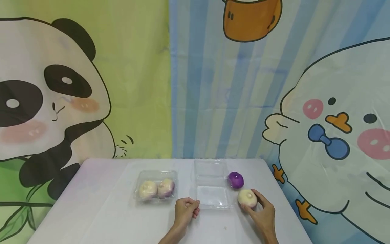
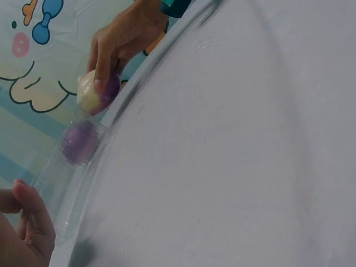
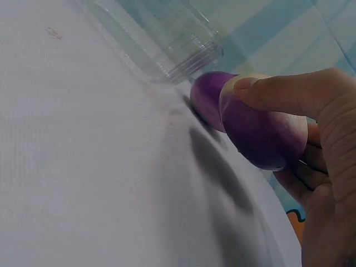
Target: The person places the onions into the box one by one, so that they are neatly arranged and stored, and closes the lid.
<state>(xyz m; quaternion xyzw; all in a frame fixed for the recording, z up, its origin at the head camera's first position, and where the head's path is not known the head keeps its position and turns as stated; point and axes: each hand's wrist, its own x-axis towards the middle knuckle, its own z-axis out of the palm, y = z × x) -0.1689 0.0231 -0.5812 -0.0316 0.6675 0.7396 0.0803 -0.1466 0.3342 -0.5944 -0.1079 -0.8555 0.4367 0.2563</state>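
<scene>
Head view, right grip holding turnip, clear container

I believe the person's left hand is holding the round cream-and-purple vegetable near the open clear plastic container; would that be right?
Not quite: the head view shows the right hand holding the round cream-and-purple vegetable near the open clear plastic container.

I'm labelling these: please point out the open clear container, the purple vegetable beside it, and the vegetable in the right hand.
Open clear container [image 1: 212,195]: head view, bare middle of its nearer half.
Purple vegetable [image 1: 236,180]: head view, middle of its visible skin.
Held vegetable [image 3: 264,133]: right wrist view, its purple side.
</scene>
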